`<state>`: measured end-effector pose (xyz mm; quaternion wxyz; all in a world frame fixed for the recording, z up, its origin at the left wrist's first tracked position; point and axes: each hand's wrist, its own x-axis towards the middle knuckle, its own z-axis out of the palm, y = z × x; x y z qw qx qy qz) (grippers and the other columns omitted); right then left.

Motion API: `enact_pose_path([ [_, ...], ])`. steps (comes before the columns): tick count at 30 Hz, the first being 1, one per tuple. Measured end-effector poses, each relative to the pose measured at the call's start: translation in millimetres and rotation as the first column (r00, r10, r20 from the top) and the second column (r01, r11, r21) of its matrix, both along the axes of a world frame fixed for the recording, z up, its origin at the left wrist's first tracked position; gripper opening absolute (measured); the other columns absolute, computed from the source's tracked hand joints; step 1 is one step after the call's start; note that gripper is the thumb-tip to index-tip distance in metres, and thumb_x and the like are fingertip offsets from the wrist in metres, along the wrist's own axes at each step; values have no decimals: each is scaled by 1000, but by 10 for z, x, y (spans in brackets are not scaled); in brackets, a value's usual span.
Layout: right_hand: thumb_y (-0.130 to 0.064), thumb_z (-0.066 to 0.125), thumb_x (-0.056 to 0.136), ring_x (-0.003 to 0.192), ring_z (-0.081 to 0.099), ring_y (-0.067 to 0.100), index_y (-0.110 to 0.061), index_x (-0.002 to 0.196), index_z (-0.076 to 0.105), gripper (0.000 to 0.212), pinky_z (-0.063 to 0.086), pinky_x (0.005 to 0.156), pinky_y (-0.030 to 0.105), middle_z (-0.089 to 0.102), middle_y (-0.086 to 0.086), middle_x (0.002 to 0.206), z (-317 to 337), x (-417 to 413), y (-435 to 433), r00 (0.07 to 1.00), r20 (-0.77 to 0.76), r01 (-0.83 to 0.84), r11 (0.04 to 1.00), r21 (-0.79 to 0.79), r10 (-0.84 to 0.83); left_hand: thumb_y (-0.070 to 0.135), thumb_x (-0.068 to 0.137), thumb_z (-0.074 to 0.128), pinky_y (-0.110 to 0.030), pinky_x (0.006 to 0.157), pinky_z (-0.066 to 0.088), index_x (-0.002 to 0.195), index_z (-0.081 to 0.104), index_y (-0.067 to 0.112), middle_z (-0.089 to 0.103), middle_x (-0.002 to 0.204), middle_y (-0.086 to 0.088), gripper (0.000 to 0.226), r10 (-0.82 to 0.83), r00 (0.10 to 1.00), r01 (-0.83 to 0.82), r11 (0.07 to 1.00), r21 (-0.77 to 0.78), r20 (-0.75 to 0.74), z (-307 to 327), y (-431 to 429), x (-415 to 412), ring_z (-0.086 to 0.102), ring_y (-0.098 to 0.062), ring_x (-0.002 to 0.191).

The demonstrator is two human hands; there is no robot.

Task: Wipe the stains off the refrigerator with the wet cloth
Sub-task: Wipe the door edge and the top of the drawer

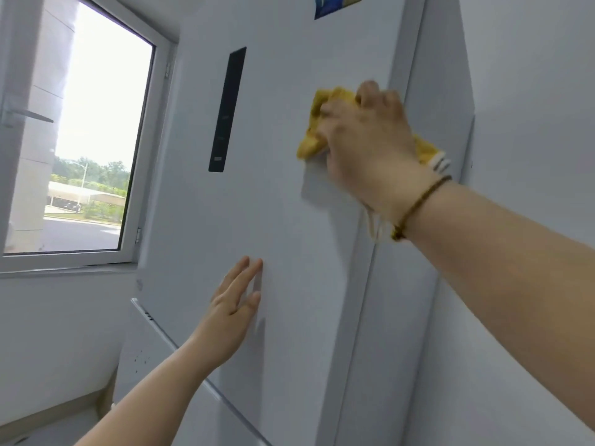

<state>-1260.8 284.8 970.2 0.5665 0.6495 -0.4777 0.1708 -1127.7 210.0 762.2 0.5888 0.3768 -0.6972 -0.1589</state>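
Right hand (363, 140) is up on the refrigerator door (283, 220), fingers clenched round the bunched yellow cloth (314, 136) and pressing it to the white panel. A thin bracelet (418, 207) sits on that wrist. The grip is right at the door's vertical edge: the edge runs just to the right of the knuckles, and a striped corner of the cloth pokes out past it, over the fridge's side panel (444, 75). Beyond that side panel is the wall (531, 91), close in. Left of the grip there's a good run of bare door before the tall black control strip (227, 111). Above the grip there's more bare door, up to a blue sticker (336, 4) at the top. Below the grip and to the left, the left hand (231, 313) lies flat on the door, fingers straight, holding nothing. Under that hand the door's bottom edge (180, 349) slants across. Far off to the left of the grip, past the fridge, is the window (80, 140).
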Motion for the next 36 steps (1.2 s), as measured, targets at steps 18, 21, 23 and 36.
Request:
enact_pose_path([
  [18,-9,33,91,130,21,33,-14,123,51,37,18,100,38,32,6,147,-190,-46,-128,996,-27,-82,997,-11,82,3,93,42,-11,101,18,114,29,46,21,135,22,49,-54,997,56,998,31,-62,-116,1,58,21,6,126],
  [21,-8,47,71,110,34,33,-11,88,71,30,22,85,38,64,8,117,-439,-244,-198,962,-84,-270,946,-180,258,6,93,43,-8,97,18,119,30,40,22,135,22,45,-34,998,35,999,17,-61,-142,-11,44,21,6,126],
  [23,-11,42,67,101,35,30,-9,79,73,33,25,84,38,70,9,102,-854,-271,-249,926,-129,-370,921,-122,355,15,93,46,-11,100,20,116,32,41,25,132,22,38,-11,997,10,1000,-10,-77,-164,-14,29,24,4,126],
  [36,-13,34,69,97,41,31,-15,77,75,42,30,82,38,72,3,101,-2448,323,-183,829,181,-551,827,107,529,3,93,43,-40,110,30,112,49,30,40,128,10,34,107,980,-67,971,229,-170,-834,-270,515,36,-15,131],
])
